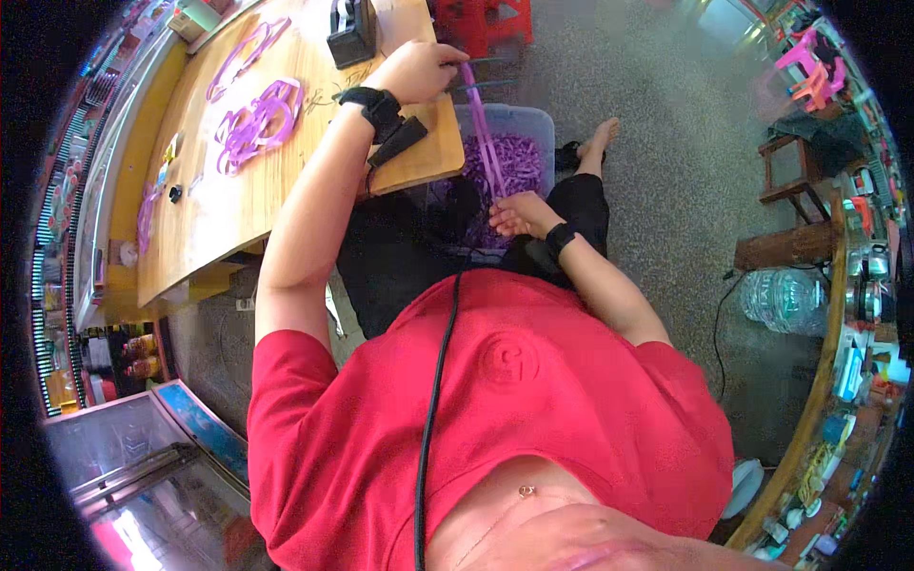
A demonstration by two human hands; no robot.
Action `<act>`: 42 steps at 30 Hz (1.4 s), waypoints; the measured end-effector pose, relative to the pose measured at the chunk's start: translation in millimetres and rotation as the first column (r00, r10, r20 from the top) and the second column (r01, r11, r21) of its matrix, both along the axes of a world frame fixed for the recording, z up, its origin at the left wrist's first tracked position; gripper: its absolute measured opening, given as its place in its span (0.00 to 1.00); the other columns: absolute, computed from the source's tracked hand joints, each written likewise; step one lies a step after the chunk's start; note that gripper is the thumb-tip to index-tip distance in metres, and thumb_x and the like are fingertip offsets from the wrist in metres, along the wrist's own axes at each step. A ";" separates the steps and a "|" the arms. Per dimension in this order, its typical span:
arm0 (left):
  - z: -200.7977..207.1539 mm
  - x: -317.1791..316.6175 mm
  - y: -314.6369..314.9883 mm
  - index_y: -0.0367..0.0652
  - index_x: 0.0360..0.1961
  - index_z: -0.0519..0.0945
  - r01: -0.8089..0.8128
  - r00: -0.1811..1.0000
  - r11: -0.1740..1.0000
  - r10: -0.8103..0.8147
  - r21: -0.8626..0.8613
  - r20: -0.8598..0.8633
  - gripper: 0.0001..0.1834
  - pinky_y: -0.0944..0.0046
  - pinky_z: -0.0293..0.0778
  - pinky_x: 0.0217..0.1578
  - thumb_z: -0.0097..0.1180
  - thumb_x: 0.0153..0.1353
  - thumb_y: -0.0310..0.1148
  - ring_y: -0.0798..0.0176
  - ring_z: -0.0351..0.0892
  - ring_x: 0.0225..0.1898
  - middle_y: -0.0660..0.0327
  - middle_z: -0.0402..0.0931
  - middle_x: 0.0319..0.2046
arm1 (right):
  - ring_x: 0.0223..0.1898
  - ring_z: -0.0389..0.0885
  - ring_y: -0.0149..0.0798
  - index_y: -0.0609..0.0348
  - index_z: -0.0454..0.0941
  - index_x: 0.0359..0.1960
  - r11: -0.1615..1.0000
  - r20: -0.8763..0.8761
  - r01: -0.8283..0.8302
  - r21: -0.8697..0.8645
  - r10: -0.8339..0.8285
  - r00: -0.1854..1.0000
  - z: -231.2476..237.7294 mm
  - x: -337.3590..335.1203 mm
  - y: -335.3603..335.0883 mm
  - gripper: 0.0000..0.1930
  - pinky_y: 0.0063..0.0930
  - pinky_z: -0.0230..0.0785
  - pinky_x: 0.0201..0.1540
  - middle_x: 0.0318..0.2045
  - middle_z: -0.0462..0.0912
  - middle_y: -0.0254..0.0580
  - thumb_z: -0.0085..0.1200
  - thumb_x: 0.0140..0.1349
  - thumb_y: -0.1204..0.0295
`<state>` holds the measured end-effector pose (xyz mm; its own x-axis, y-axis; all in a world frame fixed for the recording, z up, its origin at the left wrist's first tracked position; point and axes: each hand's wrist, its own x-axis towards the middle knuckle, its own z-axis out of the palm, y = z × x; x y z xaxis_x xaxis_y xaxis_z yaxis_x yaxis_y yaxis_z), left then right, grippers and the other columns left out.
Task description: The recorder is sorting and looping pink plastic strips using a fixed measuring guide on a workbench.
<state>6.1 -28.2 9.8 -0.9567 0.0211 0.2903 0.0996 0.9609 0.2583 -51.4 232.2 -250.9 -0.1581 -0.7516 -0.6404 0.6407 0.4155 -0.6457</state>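
A purple ribbon (pixel 484 131) is stretched between my hands as two nearly parallel strands, over a clear plastic bin (pixel 545 124). My left hand (pixel 422 72), beyond the table corner at the far end, pinches its upper end. Nearer to me, my right hand (pixel 522 215) has its fingers closed round the lower end, above the bin's near side. Many purple ribbon pieces (pixel 522 164) fill the bin. On the wooden table (pixel 214 200) lie a tangled bunch of purple ribbon (pixel 257 126) and a looser purple length (pixel 249 55) behind it.
A black tape dispenser (pixel 352 36) stands on the table near its far edge. A red plastic stool (pixel 484 27) is beyond the bin. At right are a wooden chair (pixel 792 171), a large clear water bottle (pixel 783 301) and crowded shelves (pixel 862 285). A glass-topped case (pixel 143 466) stands lower left.
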 end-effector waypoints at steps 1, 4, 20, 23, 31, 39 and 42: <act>1.0 1.9 -0.5 0.43 0.50 0.81 -0.009 1.000 1.000 0.009 -0.003 -0.001 0.17 0.52 0.76 0.45 0.53 0.62 0.33 0.45 0.81 0.40 0.47 0.82 0.36 | 0.29 0.84 0.44 0.67 0.75 0.41 1.000 0.008 -0.005 0.008 0.005 1.000 -0.8 1.1 0.7 0.15 0.34 0.79 0.34 0.31 0.83 0.52 0.53 0.67 0.64; 21.1 23.6 20.4 0.41 0.51 0.80 0.005 1.000 0.997 -0.007 -0.072 -0.016 0.17 0.53 0.75 0.48 0.54 0.63 0.35 0.45 0.80 0.44 0.46 0.81 0.42 | 0.28 0.83 0.44 0.68 0.76 0.42 0.997 0.047 -0.028 0.075 0.025 0.999 -3.3 1.8 3.4 0.15 0.34 0.79 0.33 0.34 0.84 0.54 0.50 0.66 0.65; -193.5 81.4 115.2 0.37 0.38 0.82 -0.285 0.958 0.597 0.158 0.750 0.239 0.13 0.64 0.75 0.42 0.59 0.65 0.38 0.66 0.81 0.38 0.59 0.82 0.35 | 0.42 0.84 0.45 0.66 0.78 0.47 0.991 -0.059 -0.023 0.133 0.031 0.998 30.9 33.4 7.3 0.20 0.35 0.76 0.47 0.43 0.84 0.53 0.44 0.67 0.61; -197.4 90.6 117.1 0.36 0.37 0.81 -0.184 0.971 0.423 -0.062 0.887 0.232 0.10 0.69 0.73 0.41 0.59 0.65 0.34 0.72 0.76 0.36 0.65 0.80 0.32 | 0.42 0.84 0.46 0.64 0.78 0.47 0.997 -0.032 -0.023 0.079 0.026 0.999 33.6 31.2 13.1 0.19 0.36 0.76 0.47 0.43 0.84 0.53 0.45 0.66 0.61; -183.5 124.4 105.7 0.36 0.38 0.83 -0.208 0.924 0.334 -0.242 0.919 0.296 0.10 0.69 0.74 0.46 0.58 0.67 0.34 0.71 0.79 0.40 0.64 0.83 0.36 | 0.26 0.82 0.36 0.63 0.82 0.38 0.984 0.016 0.172 -0.037 -0.172 0.985 74.4 23.3 -7.2 0.15 0.26 0.76 0.30 0.29 0.85 0.41 0.59 0.64 0.61; -161.2 120.8 105.9 0.37 0.50 0.81 -0.116 0.973 0.187 -0.176 0.975 0.150 0.13 0.68 0.74 0.48 0.54 0.69 0.32 0.70 0.78 0.42 0.62 0.82 0.40 | 0.17 0.78 0.31 0.61 0.82 0.27 0.983 -0.507 -0.177 0.056 0.181 0.843 60.2 30.6 11.2 0.18 0.22 0.71 0.19 0.19 0.81 0.38 0.63 0.59 0.56; -168.8 115.9 104.0 0.37 0.53 0.79 -0.180 0.968 0.297 -0.115 0.938 0.222 0.14 0.68 0.74 0.47 0.53 0.69 0.30 0.70 0.78 0.43 0.64 0.81 0.41 | 0.15 0.77 0.30 0.61 0.80 0.24 0.956 -0.469 -0.240 0.166 0.291 0.834 65.4 40.3 20.3 0.21 0.21 0.70 0.19 0.18 0.81 0.38 0.66 0.56 0.53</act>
<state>122.1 75.8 -159.0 -0.9805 -0.1593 -0.1153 -0.1214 0.0288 0.9922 -11.1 252.5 -185.6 -0.2694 -0.7480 -0.6066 0.1140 0.6006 -0.7913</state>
